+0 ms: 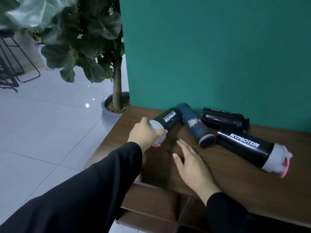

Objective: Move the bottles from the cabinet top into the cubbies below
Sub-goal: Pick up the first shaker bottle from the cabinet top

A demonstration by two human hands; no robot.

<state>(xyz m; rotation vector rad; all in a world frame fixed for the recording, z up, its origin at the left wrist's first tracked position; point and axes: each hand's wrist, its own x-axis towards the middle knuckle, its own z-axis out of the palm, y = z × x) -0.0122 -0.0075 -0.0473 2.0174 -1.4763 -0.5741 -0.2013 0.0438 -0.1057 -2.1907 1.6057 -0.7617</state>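
Note:
Several bottles lie on their sides on the dark wooden cabinet top (235,179). My left hand (144,132) grips the grey lid end of a black MYPROTEIN shaker (168,119) at the left. A dark blue patterned bottle (196,126) lies beside it, touching its far end. Against the wall lies a black sport bottle (223,119). A second black MYPROTEIN shaker (247,145) with a grey and pink lid lies at the right. My right hand (190,163) hovers flat over the cabinet top, fingers spread, holding nothing. The cubby openings (168,214) show below the front edge.
A teal wall (210,56) stands right behind the bottles. A potted tree (114,101) in a grey pot stands on the white tiled floor at the cabinet's left end. Black metal stool legs (15,68) are at the far left.

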